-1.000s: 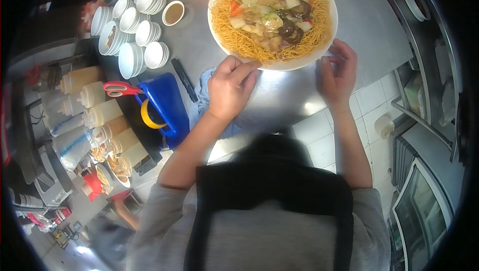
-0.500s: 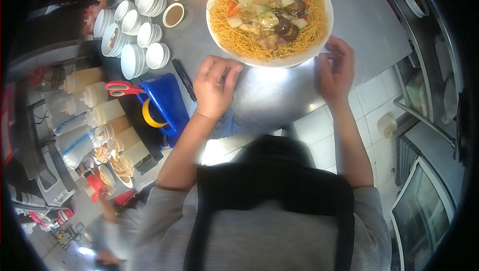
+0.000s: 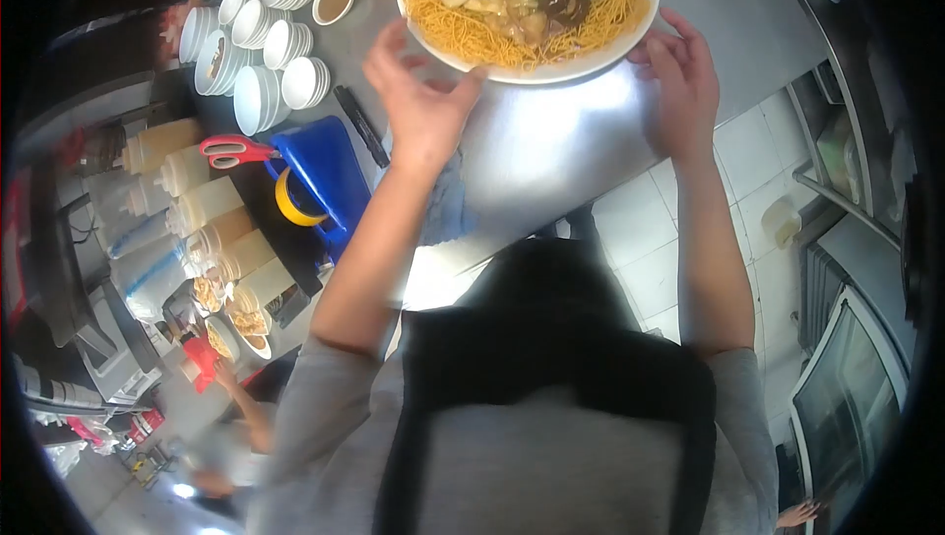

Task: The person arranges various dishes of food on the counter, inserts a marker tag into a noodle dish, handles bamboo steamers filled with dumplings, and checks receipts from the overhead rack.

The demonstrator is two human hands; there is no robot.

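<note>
A: How does the grip stand, left hand first?
B: The left hand (image 3: 418,102) is spread, thumb and fingers well apart, at the lower left rim of the plate (image 3: 551,73). The thumb tip meets the rim or lies just beside it; I can't tell which.
A: And the right hand (image 3: 686,82)?
B: Its fingers are bent, close by the lower right rim. I can't tell whether they clamp it.
A: Now the rest, from the far left.
B: Squeeze bottles (image 3: 202,215) in a row, then red-handled scissors (image 3: 224,149) beside a blue container (image 3: 320,166), with a roll of yellow tape (image 3: 291,198) against it. Stacked white bowls (image 3: 286,43) stand above those, with a cup of brown sauce (image 3: 334,1) just right of them.
A: Nearer the left arm?
B: A black pen (image 3: 361,126), and a blue cloth (image 3: 448,205) beside the forearm.
A: The plate itself?
B: At the top centre, over the metal counter (image 3: 561,136), its upper part cut off by the frame. Golden noodles (image 3: 472,41) ring vegetables in sauce.
A: Far right?
B: A glass-fronted door (image 3: 847,407), with another person's hand (image 3: 799,513) at its lower edge.
</note>
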